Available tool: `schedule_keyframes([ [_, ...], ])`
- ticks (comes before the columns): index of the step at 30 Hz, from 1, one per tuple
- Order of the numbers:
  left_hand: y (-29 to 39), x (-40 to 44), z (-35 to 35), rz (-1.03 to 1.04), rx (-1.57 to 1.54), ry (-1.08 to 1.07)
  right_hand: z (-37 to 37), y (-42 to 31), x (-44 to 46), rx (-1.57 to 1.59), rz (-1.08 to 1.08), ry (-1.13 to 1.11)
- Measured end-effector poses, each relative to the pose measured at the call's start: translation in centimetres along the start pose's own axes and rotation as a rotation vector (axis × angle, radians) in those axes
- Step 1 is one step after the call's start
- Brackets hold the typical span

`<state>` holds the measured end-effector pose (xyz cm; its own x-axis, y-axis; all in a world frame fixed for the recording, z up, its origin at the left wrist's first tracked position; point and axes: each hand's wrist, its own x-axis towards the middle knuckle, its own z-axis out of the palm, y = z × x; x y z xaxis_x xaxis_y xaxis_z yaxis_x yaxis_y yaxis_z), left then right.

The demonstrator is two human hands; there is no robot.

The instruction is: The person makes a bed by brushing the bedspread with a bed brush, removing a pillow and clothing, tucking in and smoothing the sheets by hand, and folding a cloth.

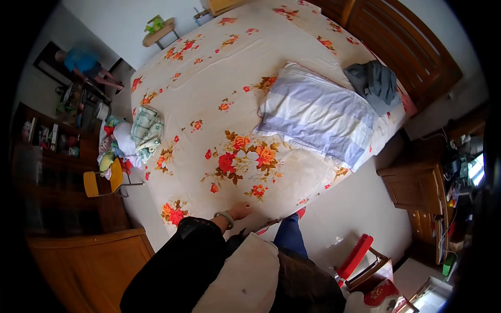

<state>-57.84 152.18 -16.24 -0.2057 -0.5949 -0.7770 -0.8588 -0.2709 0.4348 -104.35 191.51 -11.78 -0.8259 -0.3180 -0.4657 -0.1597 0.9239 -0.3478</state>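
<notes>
The left hand [240, 211] touches the floral bedsheet [182, 148].

No text, label, brand, number or sign can be read. The lit screen [476, 169], well to the right of the left hand [240, 211], is too small and washed out to make out — any lettering on it is lost. The upright items [54, 136] on the dark shelf [63, 156], well to the left of the hand, are likewise too small and dim to read.
</notes>
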Motion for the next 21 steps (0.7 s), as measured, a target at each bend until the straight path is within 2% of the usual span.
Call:
schedule_keyframes([
  [4, -2.4, -0.3, 1.7, -0.073, 0.06, 0.051, 0.3, 0.7, 2.9, 0.119, -0.046, 0.128],
  [5, -2.3, 0.1, 2.2, -0.072, 0.097, 0.051, -0.4, -0.5, 3.4, 0.229, 0.082, 0.052],
  [6, -0.9, 0.2, 2.2, -0.064, 0.109, 0.032, -1.4, -2.4, 3.9, 0.336, 0.207, -0.029],
  [7, 0.8, 0.0, 1.9, -0.06, 0.074, 0.026, -3.5, -7.4, 3.0, 0.371, 0.171, -0.058],
  [10, 5.5, 0.6, 1.7, 0.001, 0.048, 0.027, -5.4, -12.1, 4.0, 0.442, 0.171, -0.11],
  [12, 8.0, 2.1, 1.9, 0.092, -0.089, 0.068, -5.7, -14.6, 4.3, 0.439, 0.162, -0.124],
  [16, 10.6, 7.1, 3.1, 0.095, -0.265, 0.061, -6.4, -19.0, 5.8, 0.412, 0.083, -0.101],
  [18, 14.3, 7.1, 1.8, -0.017, -0.565, 0.028, -5.7, -19.3, 8.1, 0.406, 0.023, -0.093],
  [19, 16.8, 6.2, 0.7, -0.18, -0.702, -0.072, -5.7, -19.9, 9.2, 0.409, 0.026, -0.085],
  [20, 17.7, 7.0, 0.8, -0.176, -0.697, -0.081, -6.1, -21.5, 10.4, 0.404, -0.029, -0.118],
  [21, 18.5, 7.8, 1.1, -0.233, -0.828, -0.091, -6.6, -23.3, 11.6, 0.395, -0.083, -0.152],
])
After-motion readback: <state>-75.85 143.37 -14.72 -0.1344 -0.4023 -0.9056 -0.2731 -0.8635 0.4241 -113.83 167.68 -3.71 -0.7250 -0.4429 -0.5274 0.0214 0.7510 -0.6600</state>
